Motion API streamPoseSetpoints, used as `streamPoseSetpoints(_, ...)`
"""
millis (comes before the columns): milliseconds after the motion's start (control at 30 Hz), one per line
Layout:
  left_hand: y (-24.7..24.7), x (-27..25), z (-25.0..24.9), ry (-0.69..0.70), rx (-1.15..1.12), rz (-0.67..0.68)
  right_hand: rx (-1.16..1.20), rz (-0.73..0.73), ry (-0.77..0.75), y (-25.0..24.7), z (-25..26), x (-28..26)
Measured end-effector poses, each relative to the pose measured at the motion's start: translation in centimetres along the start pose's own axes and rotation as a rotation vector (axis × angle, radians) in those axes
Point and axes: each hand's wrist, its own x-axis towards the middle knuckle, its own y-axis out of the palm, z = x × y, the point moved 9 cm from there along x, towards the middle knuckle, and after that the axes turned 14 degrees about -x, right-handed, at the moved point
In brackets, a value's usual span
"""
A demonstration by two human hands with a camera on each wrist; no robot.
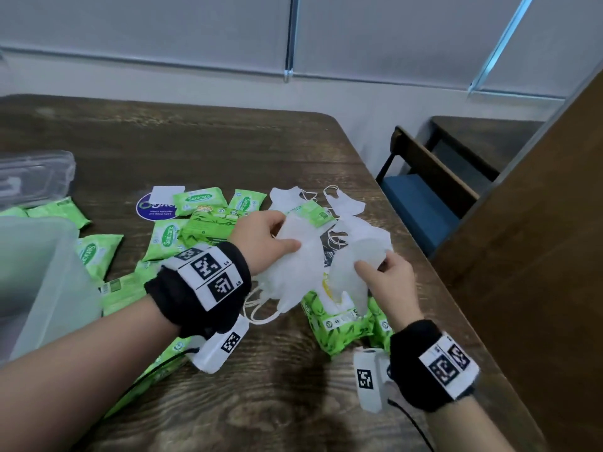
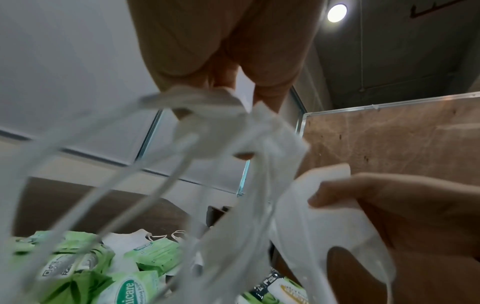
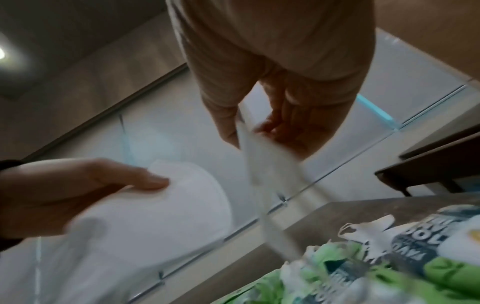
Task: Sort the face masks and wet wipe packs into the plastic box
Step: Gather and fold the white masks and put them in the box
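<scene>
The head camera looks forward and down over the bench (image 1: pixel 228 148), taking in both forearms and the far wall. Each wrist camera sits very close under its own palm, tilted upward along the fingers toward wall and ceiling, blurred, so depth there is perhaps unreliable. All three views share the white masks (image 1: pixel 300 256) and green wipe packs (image 2: pixel 153 255).

A dark wood-grain worktop (image 1: pixel 228 148) fills the scene. On it, toward the far left of the middle, lies a round blue sticker (image 1: pixel 156 208) with white lettering. Grey roller blinds (image 1: pixel 146 27) cover the far wall. To the right stands a wooden partition (image 1: pixel 538 239); beyond the worktop's right edge sits a bench with a blue seat (image 1: pixel 421 207). A round ceiling lamp (image 2: pixel 337 12) glows overhead.
</scene>
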Motion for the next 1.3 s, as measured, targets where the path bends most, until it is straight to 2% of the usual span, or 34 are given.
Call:
streamPoseSetpoints(100,0.6,-1.3,-0.5,0.009,0.055,-0.004,-0.054,0.009,-0.039,1.9,2.4,-2.0)
streamPoseSetpoints(200,2.2,-2.5,-1.0,0.04,0.088,0.055,-0.022,0.065,-0.069,4.2,4.4,-3.6)
streamPoseSetpoints(300,2.4,-3.1,-1.0,0.062,0.042,0.053,0.018,0.127,-0.04,5.7,5.2,-4.5)
streamPoseSetpoints(500,1.6,-4.0,-1.1,0.09,-0.096,0.087,0.295,0.369,0.034,7.2,6.2,-5.8)
streamPoseSetpoints(667,0.9,-3.7,-1.3,0.126,-0.236,0.147,0.64,0.406,0.096,6.6,6.9,-5.4)
streamPoseSetpoints(733,0.1,-3.3,-1.3,0.132,-0.257,0.115,0.598,0.369,0.075,6.2,7.2,-5.2)
streamPoseSetpoints(833,-0.9,-2.4,-0.6,0.07,-0.275,0.088,0.282,0.091,-0.04,3.9,6.6,-3.9)
streamPoseSetpoints(900,-0.9,-2.0,0.1,-0.002,-0.295,0.133,0.076,-0.005,-0.138,3.1,6.6,-3.3)
streamPoseSetpoints(967,-0.6,-1.6,0.9,-0.054,-0.301,0.193,-0.102,0.095,-0.193,4.0,6.5,-3.0)
streamPoseSetpoints(1033,-0.5,-1.2,1.4,-0.07,-0.291,0.218,-0.138,0.302,-0.129,5.6,5.7,-3.0)
streamPoseSetpoints(1100,-0.9,-0.6,2.2,-0.094,-0.328,0.175,0.077,0.477,0.049,7.0,4.1,-3.3)
streamPoseSetpoints(1167,-1.2,-0.2,3.1,-0.15,-0.436,0.093,0.35,0.54,0.204,8.1,2.8,-3.3)
streamPoseSetpoints(1233,-0.9,-0.1,4.1,-0.211,-0.528,0.038,0.517,0.552,0.24,9.1,2.6,-3.2)
streamPoseSetpoints(1300,0.2,-0.2,5.2,-0.259,-0.558,0.058,0.536,0.541,0.217,10.1,3.2,-3.2)
